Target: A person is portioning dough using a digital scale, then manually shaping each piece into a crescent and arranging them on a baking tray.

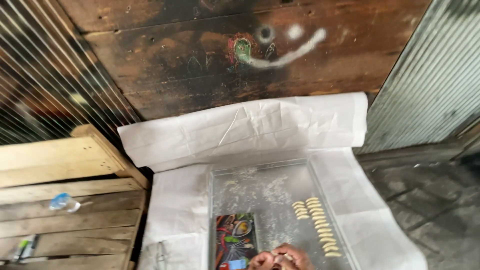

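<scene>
At the bottom edge of the view, the left hand (pixel 261 260) and right hand (pixel 294 257) meet over a small pale piece of dough (pixel 281 256), pinched between their fingertips just above the near end of a floured metal tray (pixel 265 187). The piece is tiny, cream-coloured and mostly covered by the fingers; both hands are cut off by the frame, so how tightly each grip closes on it cannot be told. To the right on the tray lie two rows of shaped dough pieces (pixel 316 225), small, curved and pale yellow, running toward the near corner. A colourful printed packet (pixel 235 240) lies flat on the tray's left side. Creased white paper (pixel 250 130) covers the worktop under the tray and climbs the dark wooden wall (pixel 200 60). A rough wooden pallet (pixel 65 200) at left carries a crumpled plastic bottle (pixel 64 202).
</scene>
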